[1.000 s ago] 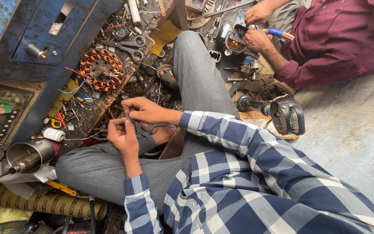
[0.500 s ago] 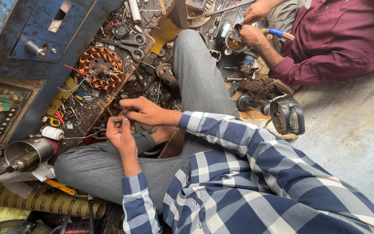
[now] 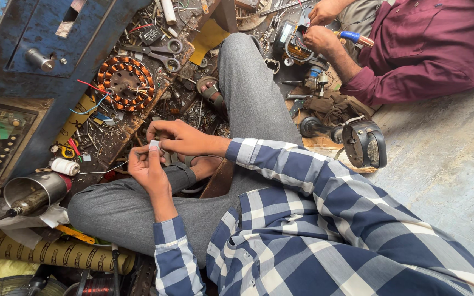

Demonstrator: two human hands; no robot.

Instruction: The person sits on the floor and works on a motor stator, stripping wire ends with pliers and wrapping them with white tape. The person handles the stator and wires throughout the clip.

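I sit cross-legged on the floor in grey trousers and a blue checked shirt. My left hand and my right hand meet in front of my knees, and their fingertips pinch one small white piece between them. A thin white thread runs from my hands toward a white thread spool at the left. A round stator with copper windings lies on the floor beyond my hands.
Scissors, wire scraps and small parts litter the floor by a blue metal cabinet. A steel cup with a tool stands at left. Another person in a maroon shirt works at upper right beside a black power tool.
My hands have stayed together on the small white piece, shifting slightly. The other person's hands have moved a little over their work.
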